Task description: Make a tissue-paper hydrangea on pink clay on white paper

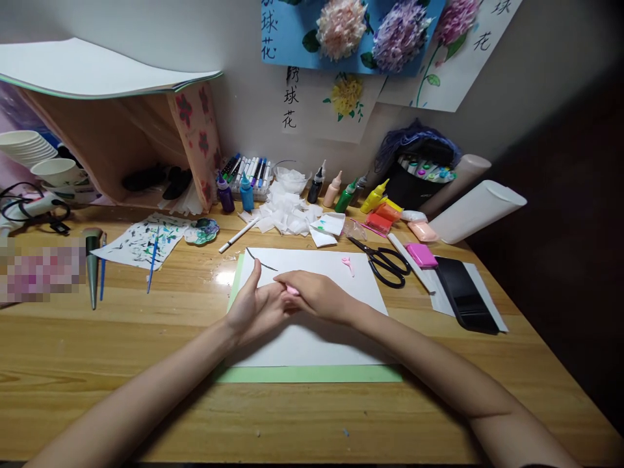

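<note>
Over the white paper [312,344], which lies on a green sheet [312,374], my two hands meet. My left hand [258,305] is palm up, thumb raised and fingers apart. Across its fingers lies my right hand [314,294], its fingers curled round a small pink piece of clay [292,290] that shows between the hands. A dark curved line [262,261] marks the paper's upper left. Another small pink clay piece [348,265] rests on the paper's upper right.
Black scissors [385,263], a white stick [411,263], a pink block [422,255] and a black phone [468,292] are at the right. Paint bottles [346,196] and crumpled tissue [283,208] stand behind. Brushes [153,260] lie left.
</note>
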Tool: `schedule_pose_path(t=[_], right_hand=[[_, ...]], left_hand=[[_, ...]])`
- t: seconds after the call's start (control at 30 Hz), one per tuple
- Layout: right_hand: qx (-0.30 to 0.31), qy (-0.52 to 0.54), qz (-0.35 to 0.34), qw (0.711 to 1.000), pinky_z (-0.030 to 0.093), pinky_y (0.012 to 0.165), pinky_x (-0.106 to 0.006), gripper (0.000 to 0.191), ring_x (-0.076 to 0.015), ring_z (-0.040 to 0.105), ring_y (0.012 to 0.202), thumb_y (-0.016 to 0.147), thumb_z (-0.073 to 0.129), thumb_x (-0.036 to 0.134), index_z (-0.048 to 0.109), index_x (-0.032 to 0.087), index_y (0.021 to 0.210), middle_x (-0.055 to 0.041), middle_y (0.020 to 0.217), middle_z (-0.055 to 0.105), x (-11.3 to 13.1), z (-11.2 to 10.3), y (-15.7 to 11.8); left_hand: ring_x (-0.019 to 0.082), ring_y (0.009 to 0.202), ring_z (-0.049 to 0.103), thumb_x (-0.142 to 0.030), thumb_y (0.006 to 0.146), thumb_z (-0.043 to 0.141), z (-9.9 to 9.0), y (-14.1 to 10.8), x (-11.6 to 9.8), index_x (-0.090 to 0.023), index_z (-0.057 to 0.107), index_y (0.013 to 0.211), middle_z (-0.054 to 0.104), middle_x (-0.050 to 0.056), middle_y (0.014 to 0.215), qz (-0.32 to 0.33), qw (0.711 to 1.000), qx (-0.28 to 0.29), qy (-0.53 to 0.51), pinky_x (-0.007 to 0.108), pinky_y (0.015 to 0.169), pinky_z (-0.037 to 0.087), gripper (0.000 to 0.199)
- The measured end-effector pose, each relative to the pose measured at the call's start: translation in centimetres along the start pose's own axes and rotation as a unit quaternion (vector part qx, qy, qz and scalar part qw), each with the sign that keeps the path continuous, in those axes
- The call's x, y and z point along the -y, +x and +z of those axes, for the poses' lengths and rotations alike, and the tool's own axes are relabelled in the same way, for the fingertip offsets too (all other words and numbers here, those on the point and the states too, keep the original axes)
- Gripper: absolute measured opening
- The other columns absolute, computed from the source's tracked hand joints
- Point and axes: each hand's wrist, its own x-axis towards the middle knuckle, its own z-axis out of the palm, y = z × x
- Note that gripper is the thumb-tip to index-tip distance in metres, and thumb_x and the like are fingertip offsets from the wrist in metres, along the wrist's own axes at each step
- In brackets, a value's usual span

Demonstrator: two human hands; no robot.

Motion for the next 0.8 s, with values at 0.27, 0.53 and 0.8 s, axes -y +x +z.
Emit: schedule_pose_path(t=[0.27, 0.53, 0.8], right_hand=[[-0.156, 0.311, 0.182, 0.92, 0.037, 0.054, -0.023, 0.03, -0.0096, 0.043, 0.055, 0.089, 0.046, 0.05, 0.053, 0.02, 0.091, 0.0049, 0.064, 0.044, -2.2, -0.7, 0.1], [-0.095, 0.42, 0.213, 0.877, 0.018, 0.044, -0.023, 0.051, -0.0068, 0.024, 0.043, 0.088, 0.041, 0.059, 0.039, 0.019, 0.056, 0.0074, 0.047, 0.029, -2.7, 0.6, -0.3], [-0.106, 0.281, 0.148, 0.942, 0.031, 0.056, -0.024, 0.041, -0.0107, 0.04, 0.06, 0.082, 0.057, 0.052, 0.052, 0.018, 0.062, 0.0021, 0.063, 0.046, -1.8, 0.6, -0.3]], left_hand=[[0.021, 0.08, 0.059, -0.063, 0.086, 0.037, -1.6, 0.5, 0.3, -0.012, 0.066, 0.083, 0.065, 0.011, 0.084, 0.108, 0.959, -0.127, 0.231, 0.034, 0.083, 0.043, 0.058], [0.017, 0.063, 0.053, -0.055, 0.089, 0.035, -2.4, 0.7, 0.6, -0.014, 0.064, 0.066, 0.06, 0.006, 0.064, 0.155, 0.919, -0.136, 0.335, 0.029, 0.068, 0.041, 0.056], [0.017, 0.062, 0.056, -0.055, 0.088, 0.039, -2.3, 0.8, 0.4, -0.013, 0.064, 0.067, 0.061, 0.007, 0.065, 0.131, 0.934, -0.101, 0.317, 0.03, 0.068, 0.043, 0.054]])
